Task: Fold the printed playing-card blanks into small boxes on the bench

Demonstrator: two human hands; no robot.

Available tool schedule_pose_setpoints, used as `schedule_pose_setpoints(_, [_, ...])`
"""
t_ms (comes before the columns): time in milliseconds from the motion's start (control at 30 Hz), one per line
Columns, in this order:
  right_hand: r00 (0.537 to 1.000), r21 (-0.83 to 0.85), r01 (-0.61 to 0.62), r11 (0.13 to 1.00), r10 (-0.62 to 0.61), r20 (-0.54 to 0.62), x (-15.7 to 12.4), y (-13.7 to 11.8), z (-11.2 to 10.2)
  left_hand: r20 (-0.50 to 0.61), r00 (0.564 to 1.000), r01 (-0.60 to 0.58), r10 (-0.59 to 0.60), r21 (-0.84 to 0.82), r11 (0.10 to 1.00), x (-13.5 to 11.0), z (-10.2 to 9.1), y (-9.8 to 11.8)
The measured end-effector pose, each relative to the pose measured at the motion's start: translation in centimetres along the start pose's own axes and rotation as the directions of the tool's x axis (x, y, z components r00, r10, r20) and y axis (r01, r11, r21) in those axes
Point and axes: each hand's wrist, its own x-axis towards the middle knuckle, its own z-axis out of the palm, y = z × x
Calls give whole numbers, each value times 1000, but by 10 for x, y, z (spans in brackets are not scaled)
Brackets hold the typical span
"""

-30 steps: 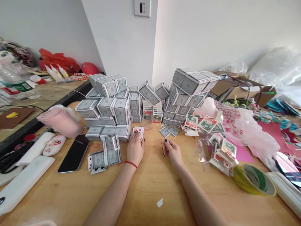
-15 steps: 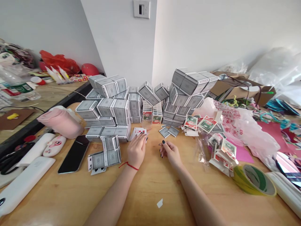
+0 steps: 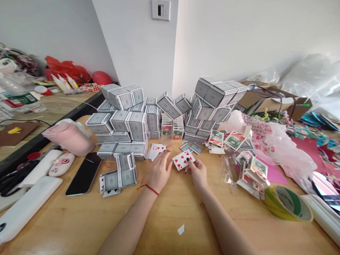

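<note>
My right hand (image 3: 197, 173) pinches a red hearts playing card (image 3: 183, 159) face up just above the wooden table (image 3: 170, 216). My left hand (image 3: 159, 169) rests palm down, its fingertips on a small fanned pile of face-up cards (image 3: 156, 150). Behind both hands rises a wall of grey-backed card-deck boxes (image 3: 130, 122), with a taller stack of card-deck boxes (image 3: 215, 97) at its right. One folded card structure (image 3: 121, 173) stands to the left of my left hand.
A black phone (image 3: 83, 173), a pink roll (image 3: 68, 136) and white cases (image 3: 26, 205) lie at left. Opened red-green card packets (image 3: 249, 166), a pink plastic bag (image 3: 276, 145) and a yellow-green tape roll (image 3: 288, 202) lie at right. A paper scrap (image 3: 181, 229) sits near me.
My right hand moved forward and picked up a hearts card. My left hand slid right along the card pile, spreading it.
</note>
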Motion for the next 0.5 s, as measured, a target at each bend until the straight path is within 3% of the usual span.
schedule_pose_setpoints(133, [1000,-25,-14,1000,14,-10,0,0,0,16,990,134,-138,160,978,-2,12,-20])
schedule_pose_setpoints(500, [999,-6,-32,999,32,24,-1,-1,1,-74,985,165,-154,187,968,-3,15,-21])
